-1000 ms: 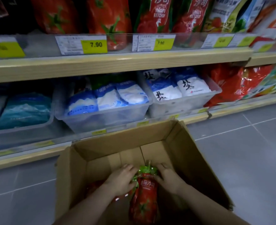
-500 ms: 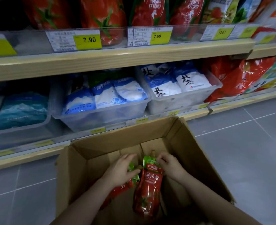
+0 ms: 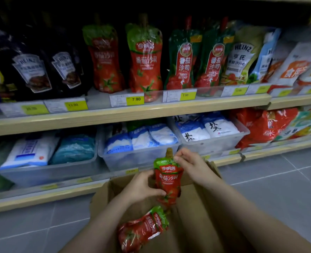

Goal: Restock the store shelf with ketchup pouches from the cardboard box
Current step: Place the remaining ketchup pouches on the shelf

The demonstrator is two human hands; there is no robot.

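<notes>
Head view: ketchup pouch (image 3: 168,181) upright, spout up, between both hands.

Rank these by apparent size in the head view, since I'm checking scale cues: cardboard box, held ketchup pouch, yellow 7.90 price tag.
1. cardboard box, though partly cropped.
2. held ketchup pouch, near the camera, so it may look oversized.
3. yellow 7.90 price tag, farther back.

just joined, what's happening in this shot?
A person is restocking ketchup. Both hands hold one ketchup pouch upright above the cardboard box: the left hand grips its side, the right hand pinches near the top by the spout. Another pouch lies in the box. Matching pouches already stand on the upper shelf; the held one isn't there yet.
</notes>
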